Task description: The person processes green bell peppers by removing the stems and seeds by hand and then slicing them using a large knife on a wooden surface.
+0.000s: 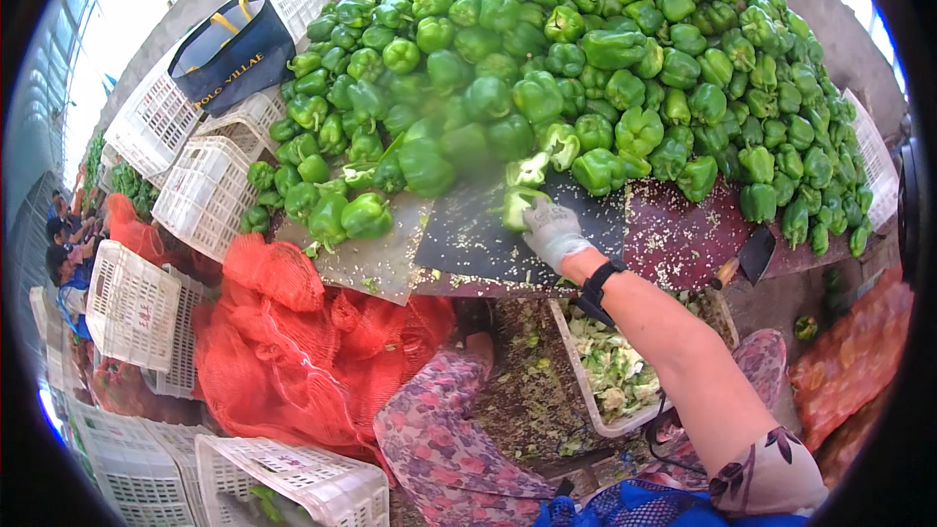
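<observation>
My right hand [554, 234], in a pale work glove, reaches to the front edge of a large heap of green bell peppers [615, 49]. Its fingers are closed on a cut green bell pepper [519, 206] with the pale inside showing. Just behind lies another opened pepper [528, 170]. Underneath is a dark board [478, 249] strewn with white seeds. A dark band circles my right wrist. My left hand is out of the picture.
A knife [753, 256] with a wooden handle lies at the table's right front edge. Below, a white crate [583, 371] holds pepper scraps. Red mesh sacks [283, 351] and white crates [137, 304] stand left, a dark bag [232, 54] farther back. Other people sit far left.
</observation>
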The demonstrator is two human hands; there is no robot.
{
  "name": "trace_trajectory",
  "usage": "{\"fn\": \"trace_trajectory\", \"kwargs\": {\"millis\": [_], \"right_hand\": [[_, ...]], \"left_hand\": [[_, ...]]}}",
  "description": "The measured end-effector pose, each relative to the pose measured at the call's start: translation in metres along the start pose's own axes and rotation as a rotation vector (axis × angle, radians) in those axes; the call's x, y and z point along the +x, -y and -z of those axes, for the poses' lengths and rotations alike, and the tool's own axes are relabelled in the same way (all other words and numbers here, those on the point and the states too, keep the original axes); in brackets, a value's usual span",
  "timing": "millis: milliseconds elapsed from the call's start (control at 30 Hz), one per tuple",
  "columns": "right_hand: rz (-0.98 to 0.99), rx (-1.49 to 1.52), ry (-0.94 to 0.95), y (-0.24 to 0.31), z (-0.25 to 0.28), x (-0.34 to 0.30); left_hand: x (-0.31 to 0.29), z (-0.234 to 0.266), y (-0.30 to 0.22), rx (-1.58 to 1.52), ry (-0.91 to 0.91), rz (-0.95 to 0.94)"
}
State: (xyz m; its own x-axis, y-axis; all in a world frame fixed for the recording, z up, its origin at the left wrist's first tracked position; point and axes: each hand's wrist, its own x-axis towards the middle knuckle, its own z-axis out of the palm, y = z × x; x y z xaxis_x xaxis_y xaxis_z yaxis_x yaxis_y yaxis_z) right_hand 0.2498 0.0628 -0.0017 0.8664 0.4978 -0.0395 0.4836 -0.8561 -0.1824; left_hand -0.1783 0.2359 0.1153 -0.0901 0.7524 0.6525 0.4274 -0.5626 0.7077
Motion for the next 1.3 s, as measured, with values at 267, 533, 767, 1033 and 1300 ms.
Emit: {"fn": "trace_trajectory", "kwargs": {"millis": [267,533,767,1033,1300], "right_hand": [[0.25,0.117,0.038,-0.031,0.037,-0.115],[0.831,0.081,-0.037,-0.048,0.07,-0.235],[0.604,0.485,0.152,-0.05,0.045,-0.262],[0.276,0.913,0.308,-0.067,0.005,-0.258],[0.282,0.824,0.412,-0.084,0.021,-0.257]], "left_hand": [[-0.105,-0.082,-0.065,-0.765,1.005,0.69],[-0.171,-0.123,-0.09,-1.043,1.689,1.43],[-0.213,-0.12,-0.086,-0.965,1.637,1.613],[-0.245,-0.139,-0.09,-0.873,1.66,1.378],[-0.255,-0.14,-0.124,-0.823,1.684,1.247]]}}
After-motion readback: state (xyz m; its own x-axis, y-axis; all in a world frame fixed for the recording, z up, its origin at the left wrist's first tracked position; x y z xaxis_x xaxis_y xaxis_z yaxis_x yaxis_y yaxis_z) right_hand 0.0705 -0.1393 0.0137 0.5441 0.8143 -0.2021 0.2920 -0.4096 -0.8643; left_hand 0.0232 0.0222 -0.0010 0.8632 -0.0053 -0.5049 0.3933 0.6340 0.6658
